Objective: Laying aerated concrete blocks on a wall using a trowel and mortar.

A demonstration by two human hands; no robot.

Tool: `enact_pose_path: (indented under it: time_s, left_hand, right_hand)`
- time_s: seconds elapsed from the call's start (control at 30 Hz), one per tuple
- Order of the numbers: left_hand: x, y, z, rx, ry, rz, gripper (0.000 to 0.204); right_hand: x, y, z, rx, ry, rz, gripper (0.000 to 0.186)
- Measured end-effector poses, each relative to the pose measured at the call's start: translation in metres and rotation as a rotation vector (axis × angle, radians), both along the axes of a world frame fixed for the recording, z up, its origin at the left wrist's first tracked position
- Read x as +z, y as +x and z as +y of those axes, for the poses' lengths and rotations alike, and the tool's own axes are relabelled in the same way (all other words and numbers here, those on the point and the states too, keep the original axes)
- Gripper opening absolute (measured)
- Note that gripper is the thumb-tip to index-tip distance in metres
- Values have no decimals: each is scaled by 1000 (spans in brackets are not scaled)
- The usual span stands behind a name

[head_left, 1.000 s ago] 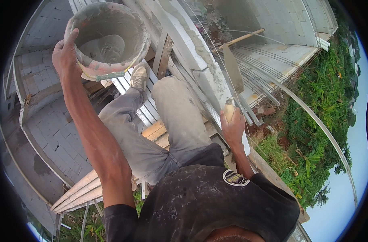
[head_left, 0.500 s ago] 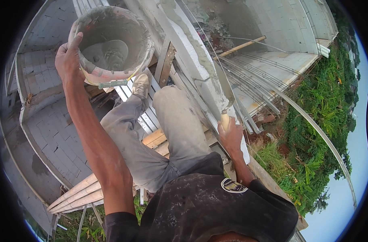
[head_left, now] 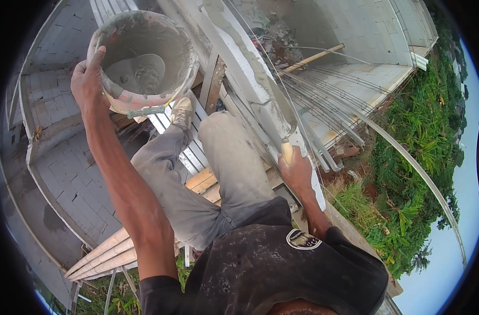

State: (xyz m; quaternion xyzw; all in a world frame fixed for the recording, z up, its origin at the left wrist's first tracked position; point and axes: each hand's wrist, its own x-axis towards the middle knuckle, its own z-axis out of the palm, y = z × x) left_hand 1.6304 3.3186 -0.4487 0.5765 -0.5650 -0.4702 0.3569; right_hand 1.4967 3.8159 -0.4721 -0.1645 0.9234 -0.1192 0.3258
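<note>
My left hand (head_left: 87, 81) is closed on the rim of a round, mortar-smeared bucket (head_left: 137, 98), thumb over the edge. Grey wet mortar (head_left: 149, 72) lies inside the bucket, and its wire handle with a green grip (head_left: 146, 111) hangs down on my side. My right hand (head_left: 297, 172) is wrapped round the wooden handle of a trowel (head_left: 286, 150). The trowel's blade points away from me along the top of a pale block wall (head_left: 252, 86). A strip of mortar (head_left: 245, 39) runs along that wall top, farther off.
A thin string (head_left: 260, 50) is stretched along the wall. Beyond it are steel rebar cages (head_left: 328, 86), a wooden pole (head_left: 315, 58) and rubble. Metal bars and wooden planks (head_left: 203, 181) lie under my legs. Bamboo poles (head_left: 105, 254) are at lower left, green plants (head_left: 412, 157) at right.
My right hand and the trowel have shifted slightly left, and the blade has turned a little over the wall top. My left hand keeps its grip on the bucket, almost unmoved.
</note>
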Motion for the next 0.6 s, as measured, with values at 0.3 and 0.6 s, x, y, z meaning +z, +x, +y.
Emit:
enact_pose_path:
  time_s: [0.3, 0.6]
  left_hand:
    - [3, -2, 12, 37, -7, 2, 39]
    - [9, 14, 21, 0, 22, -12, 39]
  right_hand:
    - [-9, 14, -1, -22, -228, 183, 37]
    - [7, 27, 10, -74, -194, 162, 46]
